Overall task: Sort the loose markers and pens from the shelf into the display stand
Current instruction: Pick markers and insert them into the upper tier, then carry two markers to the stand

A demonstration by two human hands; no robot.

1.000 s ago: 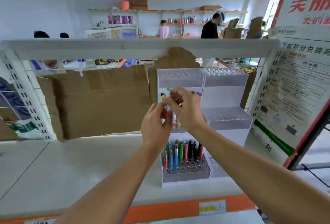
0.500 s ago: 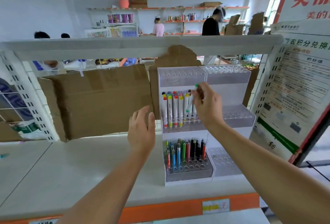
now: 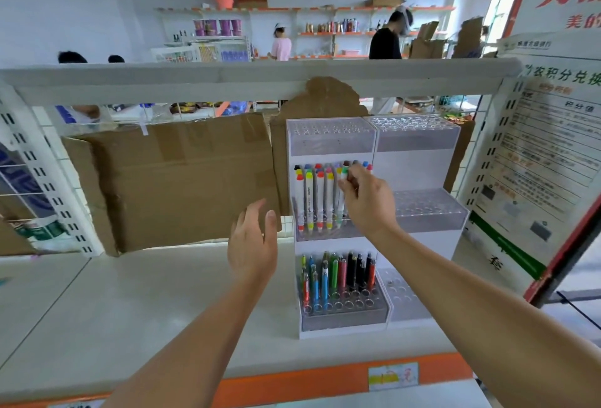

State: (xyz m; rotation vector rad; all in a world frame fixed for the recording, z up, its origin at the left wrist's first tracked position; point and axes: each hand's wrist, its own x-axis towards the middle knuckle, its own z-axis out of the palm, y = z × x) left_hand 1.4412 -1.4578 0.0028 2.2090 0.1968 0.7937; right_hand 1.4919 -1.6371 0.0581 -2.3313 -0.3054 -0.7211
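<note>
**Two hands at the display stand, right one on a marker**

Two bare hands are raised in front of the display stand (image 3: 331, 144), which sits on the white shelf (image 3: 130, 293) with its back against a cardboard sheet (image 3: 182, 180).

Right hand (image 3: 366, 201): reaches into the stand's middle tier at the right end of the marker row (image 3: 320, 199). Fingertips pinch a green-capped marker (image 3: 345, 176) near its top; the marker stands roughly upright among its neighbours. Whether its lower tip is seated in a hole cannot be told, as the hand covers it.

Left hand (image 3: 252, 243): held in the air just left of the stand, fingers straight and relaxed, holding nothing, not touching the stand.

Marker row: white barrels with coloured caps, upright, filling the left half of the middle tier.

Bottom tier: coloured pens (image 3: 338, 274) stand in the clear perforated block, mostly in the back rows; front holes bare.

Right of the stand, a poster board (image 3: 546, 163) leans against the shelf upright.
</note>
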